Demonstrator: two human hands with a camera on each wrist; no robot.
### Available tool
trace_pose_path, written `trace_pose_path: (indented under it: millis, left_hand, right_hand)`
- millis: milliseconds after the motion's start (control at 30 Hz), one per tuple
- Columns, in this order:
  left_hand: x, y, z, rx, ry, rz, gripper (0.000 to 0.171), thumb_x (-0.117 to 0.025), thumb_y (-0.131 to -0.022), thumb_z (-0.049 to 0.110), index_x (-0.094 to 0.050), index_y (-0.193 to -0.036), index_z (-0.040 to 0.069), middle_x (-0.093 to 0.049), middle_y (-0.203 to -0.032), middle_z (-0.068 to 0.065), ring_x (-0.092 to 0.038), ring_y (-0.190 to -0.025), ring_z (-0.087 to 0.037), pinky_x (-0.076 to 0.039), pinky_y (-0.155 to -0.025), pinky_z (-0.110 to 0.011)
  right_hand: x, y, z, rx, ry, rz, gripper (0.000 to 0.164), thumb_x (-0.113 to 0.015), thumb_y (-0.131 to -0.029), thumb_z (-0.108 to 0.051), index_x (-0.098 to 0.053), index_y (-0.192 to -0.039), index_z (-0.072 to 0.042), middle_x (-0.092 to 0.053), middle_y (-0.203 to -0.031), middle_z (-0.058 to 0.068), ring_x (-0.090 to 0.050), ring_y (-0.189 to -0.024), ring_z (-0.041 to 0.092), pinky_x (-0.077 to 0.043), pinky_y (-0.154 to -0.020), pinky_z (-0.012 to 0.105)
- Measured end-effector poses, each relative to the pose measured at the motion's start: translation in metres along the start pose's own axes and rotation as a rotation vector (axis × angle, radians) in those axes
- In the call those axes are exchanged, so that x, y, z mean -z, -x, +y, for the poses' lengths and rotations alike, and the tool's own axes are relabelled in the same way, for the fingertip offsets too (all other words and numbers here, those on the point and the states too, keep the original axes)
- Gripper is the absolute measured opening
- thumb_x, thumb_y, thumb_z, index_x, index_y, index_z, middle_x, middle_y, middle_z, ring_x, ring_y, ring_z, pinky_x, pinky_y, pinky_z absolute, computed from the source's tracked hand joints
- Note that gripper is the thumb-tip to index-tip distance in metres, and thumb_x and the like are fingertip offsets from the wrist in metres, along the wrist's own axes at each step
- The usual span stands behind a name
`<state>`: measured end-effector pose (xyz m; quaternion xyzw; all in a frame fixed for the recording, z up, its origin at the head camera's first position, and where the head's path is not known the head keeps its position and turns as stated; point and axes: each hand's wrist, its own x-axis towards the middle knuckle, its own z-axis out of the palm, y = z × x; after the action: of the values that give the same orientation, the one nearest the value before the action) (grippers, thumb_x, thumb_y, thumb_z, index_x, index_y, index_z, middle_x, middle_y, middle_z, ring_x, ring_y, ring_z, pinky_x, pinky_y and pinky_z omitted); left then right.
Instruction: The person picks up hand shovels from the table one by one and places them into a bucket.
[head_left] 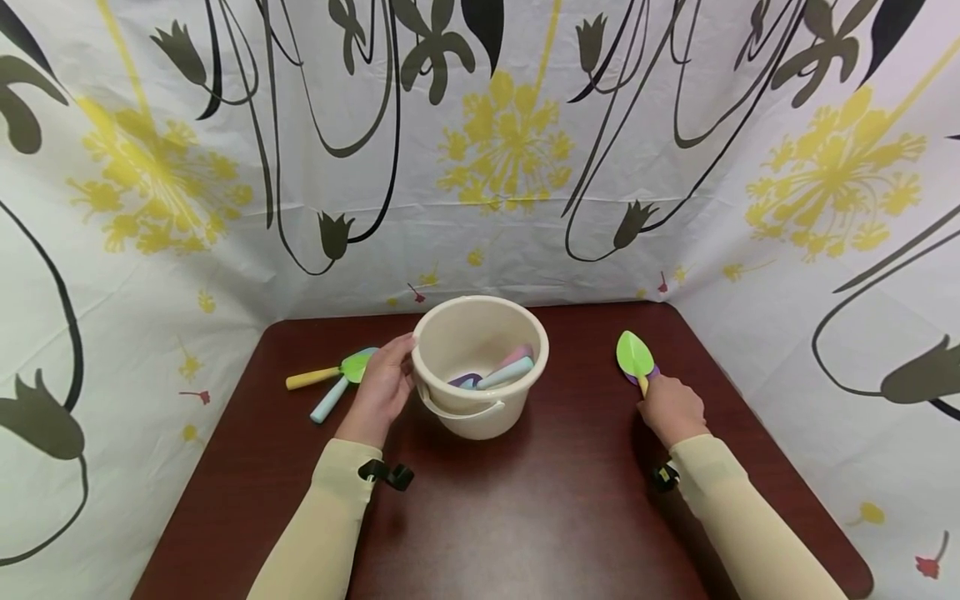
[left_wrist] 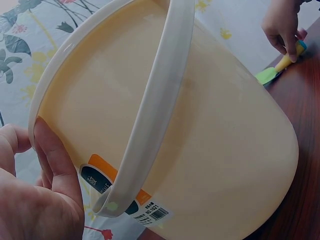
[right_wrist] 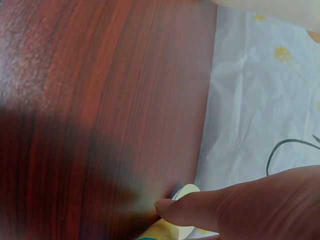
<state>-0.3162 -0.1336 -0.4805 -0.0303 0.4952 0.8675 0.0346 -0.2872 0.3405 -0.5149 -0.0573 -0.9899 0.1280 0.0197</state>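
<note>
A cream bucket (head_left: 480, 423) stands on the table, its handle lowered against the near side. My left hand (head_left: 386, 383) holds the bucket's rim at its left; the left wrist view shows fingertips at the rim beside a label (left_wrist: 102, 176). Inside lie small toy shovels, showing a light blue handle (head_left: 506, 372), a pink handle (head_left: 516, 354) and a purple blade (head_left: 462, 380). Off to the right, my right hand (head_left: 673, 410) pinches the yellow handle of a green-bladed toy shovel (head_left: 634, 353). Behind that blade a purple one (head_left: 655, 372) peeks out, mostly hidden.
Left of the bucket, a green-bladed shovel with a yellow handle (head_left: 313, 378) crosses one with a light blue handle (head_left: 330, 402). The dark red-brown table (head_left: 525, 517) meets a flower-patterned cloth (head_left: 495, 250) at the back and both sides.
</note>
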Motion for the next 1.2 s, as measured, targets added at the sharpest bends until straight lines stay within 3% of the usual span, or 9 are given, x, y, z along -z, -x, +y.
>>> trace_pose_path:
  millis: [333, 600, 867, 1000, 1200]
  left_hand:
    - [0.0, -0.001, 0.0, 0.003, 0.0, -0.007, 0.04, -0.061, -0.114, 0.015, -0.06, -0.148, -0.006, -0.068, -0.127, -0.01, -0.064, -0.115, -0.024, -0.059, -0.093, -0.027]
    - [0.0, 0.0, 0.0, 0.002, -0.001, -0.007, 0.04, -0.062, -0.114, 0.016, -0.061, -0.148, -0.005, -0.068, -0.127, -0.01, -0.064, -0.115, -0.024, -0.059, -0.095, -0.028]
    - [0.0, 0.0, -0.001, -0.006, 0.01, -0.01, 0.039, -0.062, -0.114, 0.015, -0.062, -0.146, -0.005, -0.069, -0.124, -0.009, -0.065, -0.112, -0.022, -0.059, -0.088, -0.025]
    - [0.0, 0.0, -0.001, -0.004, 0.016, -0.006, 0.036, -0.062, -0.113, 0.015, -0.063, -0.145, -0.004, -0.07, -0.123, -0.008, -0.065, -0.11, -0.021, -0.06, -0.09, -0.026]
    - [0.0, 0.0, -0.001, -0.005, 0.027, -0.003, 0.033, -0.064, -0.113, 0.015, -0.067, -0.14, -0.002, -0.07, -0.121, -0.008, -0.066, -0.108, -0.02, -0.06, -0.089, -0.027]
  right_hand:
    - [0.004, 0.0, 0.004, -0.03, -0.059, -0.009, 0.019, -0.067, -0.094, -0.006, -0.059, -0.08, 0.003, -0.064, -0.078, 0.025, -0.065, -0.069, 0.043, -0.054, -0.06, 0.059]
    - [0.004, -0.006, 0.013, -0.011, -0.104, -0.018, 0.03, -0.072, -0.096, -0.015, -0.054, -0.074, -0.004, -0.058, -0.072, 0.014, -0.055, -0.066, 0.033, -0.052, -0.064, 0.052]
    - [0.011, -0.008, 0.02, -0.021, -0.221, -0.073, 0.031, -0.069, -0.097, -0.019, -0.061, -0.068, -0.008, -0.062, -0.061, 0.004, -0.061, -0.058, 0.022, -0.047, -0.056, 0.037]
    - [0.016, -0.007, 0.023, -0.03, -0.291, -0.086, 0.029, -0.068, -0.099, -0.02, -0.071, -0.076, -0.003, -0.064, -0.06, 0.002, -0.062, -0.057, 0.019, -0.047, -0.055, 0.035]
    - [0.022, -0.004, 0.025, -0.04, -0.305, -0.041, 0.03, -0.067, -0.102, -0.019, -0.08, -0.099, 0.008, -0.067, -0.061, 0.001, -0.064, -0.059, 0.02, -0.048, -0.055, 0.035]
